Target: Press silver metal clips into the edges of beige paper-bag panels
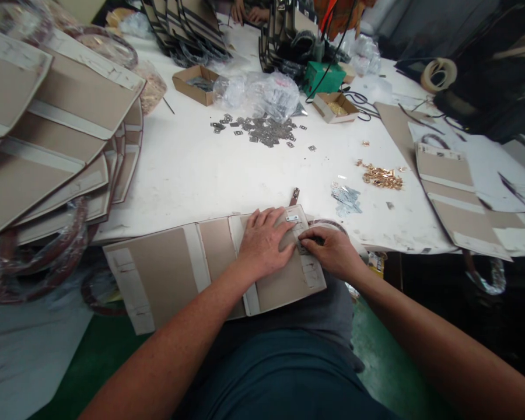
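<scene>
One panelled board (219, 245) juts over the near edge of the table (179, 175). The left hand (265, 242) lies flat on it, fingers slightly spread; the fingertips of the right hand (332, 251) curl close at its right end, pinching what, if anything, I can't tell. Should the left press too lightly, the overhanging board could slip, perhaps knocking the small metal plate (292, 218) askew.

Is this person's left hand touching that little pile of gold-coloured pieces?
No, the left hand rests on the beige panel, while the gold-coloured pieces lie apart on the white table.
</scene>
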